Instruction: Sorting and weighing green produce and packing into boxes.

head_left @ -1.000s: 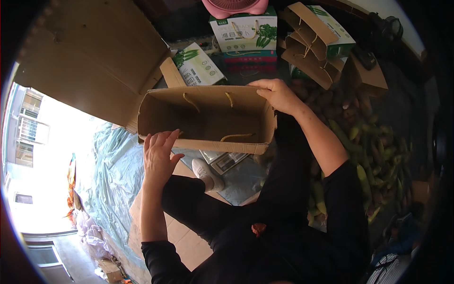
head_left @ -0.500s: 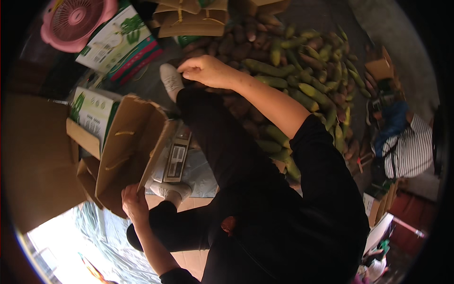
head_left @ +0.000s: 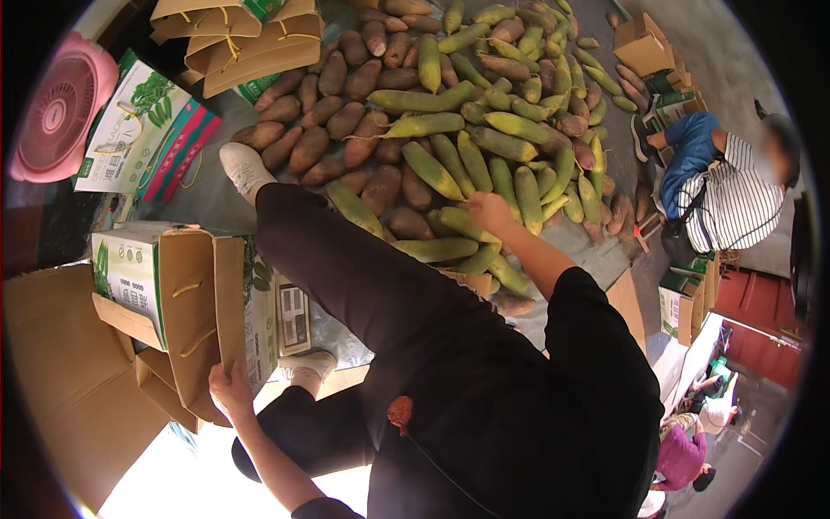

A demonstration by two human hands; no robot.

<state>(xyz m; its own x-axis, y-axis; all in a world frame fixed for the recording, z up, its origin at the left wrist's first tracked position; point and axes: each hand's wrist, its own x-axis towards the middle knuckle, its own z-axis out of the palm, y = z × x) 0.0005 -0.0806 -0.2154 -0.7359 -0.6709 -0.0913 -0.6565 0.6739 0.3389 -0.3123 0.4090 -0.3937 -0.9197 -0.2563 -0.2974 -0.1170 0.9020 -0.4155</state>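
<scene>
My left hand (head_left: 230, 394) is closed on the lower edge of an open cardboard carton (head_left: 201, 303), which has a printed white-and-green side and yellow cord handles. My right hand (head_left: 491, 214) reaches over a heap of long green radishes (head_left: 430, 171), its fingers curled in beside the tip of one. Whether it grips anything is hidden by the hand itself. Reddish-brown root vegetables (head_left: 309, 149) lie on the left side of the heap. Between the carton and my leg, a flat scale-like device (head_left: 295, 316) with a panel rests on the floor.
A pink plastic basket (head_left: 65, 108) and a printed carton (head_left: 130, 130) stand at the far left. More open cartons (head_left: 259, 39) are behind them. At right, a person in a striped shirt (head_left: 735, 203) sits near cardboard boxes (head_left: 644, 45). My shoe (head_left: 245, 169) touches the heap's edge.
My right hand has gone from beside my shoe to the radishes on the right. My left hand stays on the carton, which shows more of its printed side. The whole view has shifted.
</scene>
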